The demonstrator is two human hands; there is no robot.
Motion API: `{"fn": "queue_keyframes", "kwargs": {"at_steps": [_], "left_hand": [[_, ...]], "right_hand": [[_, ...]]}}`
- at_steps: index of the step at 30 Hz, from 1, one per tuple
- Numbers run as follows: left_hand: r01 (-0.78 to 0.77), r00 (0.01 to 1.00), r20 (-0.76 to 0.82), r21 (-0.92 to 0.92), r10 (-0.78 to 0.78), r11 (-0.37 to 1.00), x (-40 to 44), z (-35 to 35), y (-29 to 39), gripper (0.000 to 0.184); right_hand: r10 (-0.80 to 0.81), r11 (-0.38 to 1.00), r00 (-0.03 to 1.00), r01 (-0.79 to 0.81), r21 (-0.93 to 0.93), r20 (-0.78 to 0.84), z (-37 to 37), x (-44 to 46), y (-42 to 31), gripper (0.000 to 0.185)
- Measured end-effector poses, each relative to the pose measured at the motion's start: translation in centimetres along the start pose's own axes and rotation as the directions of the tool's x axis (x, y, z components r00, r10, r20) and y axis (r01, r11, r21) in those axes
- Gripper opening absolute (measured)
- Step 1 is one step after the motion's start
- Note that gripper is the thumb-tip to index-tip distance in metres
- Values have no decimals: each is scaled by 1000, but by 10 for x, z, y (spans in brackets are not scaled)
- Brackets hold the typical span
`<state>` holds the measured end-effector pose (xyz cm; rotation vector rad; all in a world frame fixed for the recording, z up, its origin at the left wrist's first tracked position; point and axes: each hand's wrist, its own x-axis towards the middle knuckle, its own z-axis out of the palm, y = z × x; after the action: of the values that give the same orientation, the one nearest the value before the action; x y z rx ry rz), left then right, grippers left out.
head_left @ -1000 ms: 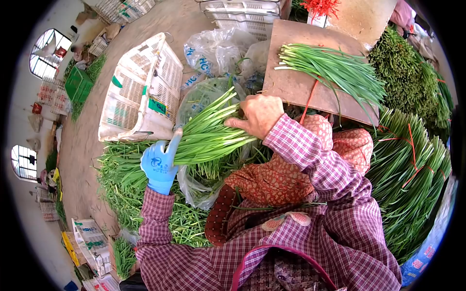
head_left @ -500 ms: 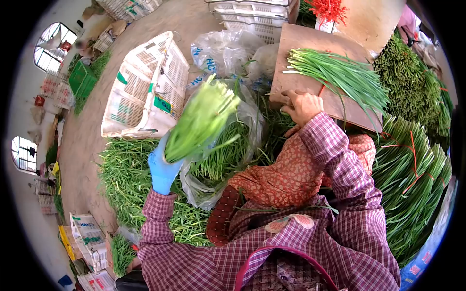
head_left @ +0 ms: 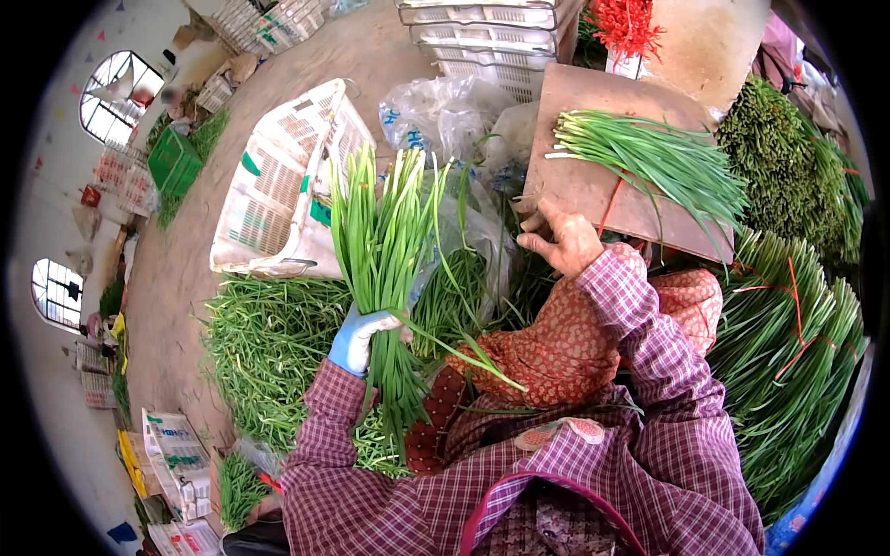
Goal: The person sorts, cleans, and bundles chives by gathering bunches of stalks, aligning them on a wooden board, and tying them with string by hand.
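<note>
My left hand (head_left: 363,338), in a blue and white glove, is closed around a bunch of garlic chives (head_left: 385,232). The pale stem ends point up and the green leaves hang down below the fist, a few straying to the right. Bare and holding nothing visible, my right hand (head_left: 564,243) is just off the near left corner of a brown board (head_left: 570,181), its thumb and bent fingers apart. On that board lies another bunch of chives (head_left: 649,162), with a red tie (head_left: 612,206) hanging near the board's front edge.
Loose chives (head_left: 269,343) heap on the left, beside a white plastic crate (head_left: 278,185). Clear plastic bags (head_left: 445,111) lie beyond them. Tied chives (head_left: 788,343) are stacked at right, below a pile of darker green stalks (head_left: 774,167). Red ties (head_left: 626,26) sit at the back.
The left hand has come right and slightly down, turning the chives from a blurred slant to upright. My right hand has drawn down from the board's edge, and its fingers have opened.
</note>
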<state>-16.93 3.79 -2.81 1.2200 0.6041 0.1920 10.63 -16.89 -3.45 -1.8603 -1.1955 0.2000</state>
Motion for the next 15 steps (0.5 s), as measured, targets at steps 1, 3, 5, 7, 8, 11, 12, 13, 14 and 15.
{"fn": "queue_keyframes", "kwargs": {"at_steps": [1,3,5,7,8,11,12,13,14,15], "left_hand": [[11,1000,-16,-17,-12,1000,-1,5,1,38],[1,1000,25,-2,-1,1000,0,4,-2,38],[-6,998,68,8,5,1000,2,3,-7,37],[-14,998,63,30,12,999,3,10,-10,37],[-10,998,54,43,7,999,3,11,-11,36],[40,998,46,75,-43,996,6,15,-14,35],[79,995,53,82,-84,993,6,16,-15,34],[69,994,84,57,-73,996,8,14,-20,32],[69,994,85,57,-74,996,9,14,-22,32],[46,997,59,99,-51,994,9,18,-22,33]], "right_hand": [[1,1000,1000,-1,-14,12,1,-2,-1,31],[-40,999,999,40,-18,-13,0,0,-1,29],[-108,994,985,111,10,-137,2,6,-5,21],[-179,984,962,172,-49,-206,-6,18,-35,18],[-255,966,929,232,-116,-267,-11,23,-53,16],[-414,894,838,301,-332,-355,-13,38,-95,14],[-424,883,840,299,-363,-339,-10,42,-100,15],[-407,886,851,278,-372,-333,-5,45,-102,16],[-389,888,862,257,-381,-326,1,47,-102,17],[-389,888,862,256,-382,-326,6,49,-101,17]]}}
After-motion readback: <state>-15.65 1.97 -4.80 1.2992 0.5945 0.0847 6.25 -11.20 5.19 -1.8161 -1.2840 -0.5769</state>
